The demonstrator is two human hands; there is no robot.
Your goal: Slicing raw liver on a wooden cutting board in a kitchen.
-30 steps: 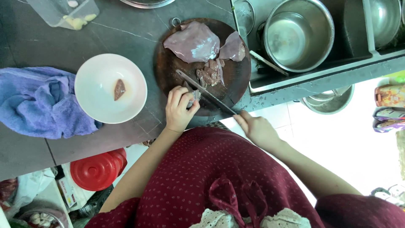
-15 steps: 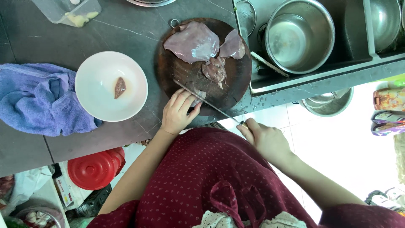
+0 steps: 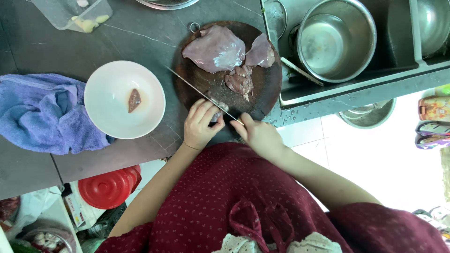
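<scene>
Meat (image 3: 216,48) lies in pale pink slabs at the far side of my round dark cutting board (image 3: 187,84), kept clear of the near edge where I cut. Beside the board a white bowl (image 3: 110,117) waits with one small dark piece (image 3: 134,100). My right hand (image 3: 259,136) is closed around the knife (image 3: 190,85), blade angled across the board. My left hand (image 3: 200,124) curls its fingers on a small chunk (image 3: 220,108), pinning it for the blade

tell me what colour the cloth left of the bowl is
Purple-blue cloth, seen in the head view.
</scene>
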